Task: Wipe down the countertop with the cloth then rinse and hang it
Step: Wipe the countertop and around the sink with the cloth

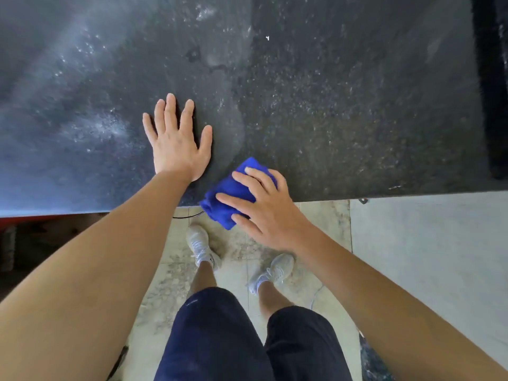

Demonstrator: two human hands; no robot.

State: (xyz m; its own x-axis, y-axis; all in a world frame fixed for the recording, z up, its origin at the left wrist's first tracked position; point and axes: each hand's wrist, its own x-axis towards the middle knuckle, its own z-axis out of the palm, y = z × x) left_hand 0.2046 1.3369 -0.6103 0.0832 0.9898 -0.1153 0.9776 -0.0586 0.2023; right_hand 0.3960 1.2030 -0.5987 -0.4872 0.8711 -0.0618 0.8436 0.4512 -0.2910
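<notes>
The right hand [264, 207] presses flat-fingered on the folded blue cloth [229, 188] overhanging the dark speckled stone countertop [343, 105]; the left hand [176, 145], spread flat, rests at its ten o'clock.

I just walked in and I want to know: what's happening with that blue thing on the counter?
A person is wiping the dark speckled countertop. Their right hand presses a bunched-up blue cloth down at the countertop's near edge, with part of the cloth poking past the edge. Their left hand lies flat on the countertop beside it, fingers spread. Pale smudges show farther away, so the wiping looks unfinished, and the cloth has not been rinsed or hung yet.
</notes>
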